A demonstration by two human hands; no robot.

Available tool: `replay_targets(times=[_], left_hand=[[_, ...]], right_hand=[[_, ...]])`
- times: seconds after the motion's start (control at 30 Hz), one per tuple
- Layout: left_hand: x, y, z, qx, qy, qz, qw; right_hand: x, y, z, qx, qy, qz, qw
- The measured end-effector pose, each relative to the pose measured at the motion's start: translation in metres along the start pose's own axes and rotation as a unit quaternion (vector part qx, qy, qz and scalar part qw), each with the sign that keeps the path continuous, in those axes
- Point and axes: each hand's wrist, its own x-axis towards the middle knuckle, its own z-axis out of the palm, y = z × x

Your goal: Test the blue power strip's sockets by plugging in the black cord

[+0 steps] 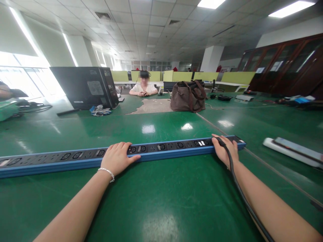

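A long blue power strip (166, 154) with black sockets lies across the green table from the left edge to right of centre. My left hand (118, 155) rests over it left of centre, fingers wrapped over the far side and thumb along the near side. Near the strip's right end, my right hand (225, 150) holds the plug end of a black cable (236, 179) against the strip. The cable runs down along my right forearm. Whether the plug sits in a socket is hidden by the fingers.
On the green table (161, 201) stand a black computer case (83, 87) with gloves (100, 110) beside it and a brown bag (188, 96). A white bar-shaped object (290, 153) lies right. Across the table sits a person (143, 88); another's arm shows far left.
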Motion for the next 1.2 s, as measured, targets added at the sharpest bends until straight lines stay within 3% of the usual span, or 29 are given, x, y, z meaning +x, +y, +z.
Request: replay_targets(times=[0.73,0.93,1.2], left_hand=[[-0.001,0.0016,-0.0007,-0.008,0.009,0.007,1.0],[-0.0006,0.002,-0.0016,-0.015,0.008,0.005,1.0],[0.0001,0.0013,-0.0017,-0.01,0.003,0.005,1.0]], right_hand=[[0.0009,0.0019,-0.0011,0.092,0.034,0.017,0.995],[0.002,0.0032,-0.003,0.096,0.016,0.013,0.995],[0.0007,-0.0018,-0.0021,0.086,0.038,0.014,0.995]])
